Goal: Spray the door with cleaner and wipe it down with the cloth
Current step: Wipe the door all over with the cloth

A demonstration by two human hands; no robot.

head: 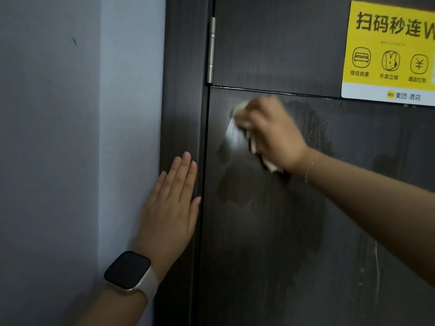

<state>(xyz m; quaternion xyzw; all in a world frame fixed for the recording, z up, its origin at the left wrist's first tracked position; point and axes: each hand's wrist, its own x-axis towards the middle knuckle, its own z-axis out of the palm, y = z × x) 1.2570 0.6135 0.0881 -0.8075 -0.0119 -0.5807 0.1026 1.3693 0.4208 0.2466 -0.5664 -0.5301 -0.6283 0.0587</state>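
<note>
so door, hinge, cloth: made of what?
Door: dark wood-grain face, probably laminate or veneer; semi-matte, with wet smears.
Hinge: brushed silver metal, likely steel.
Cloth: whitish and crumpled under the right hand; fabric or paper, too blurred to tell.

I count two hands of mine: my left hand (173, 203) and my right hand (273, 135). There is one cloth (253, 143), one door (294, 220) and one door frame (183, 90). On the door's edge I see one hinge (211, 50). One yellow sticker (388, 50) shows at the top right, with three round icons (390, 62) in a row on it. I wear one watch (129, 271) and one thin bracelet (309, 167). One wall (70, 137) stands beside the frame.
</note>
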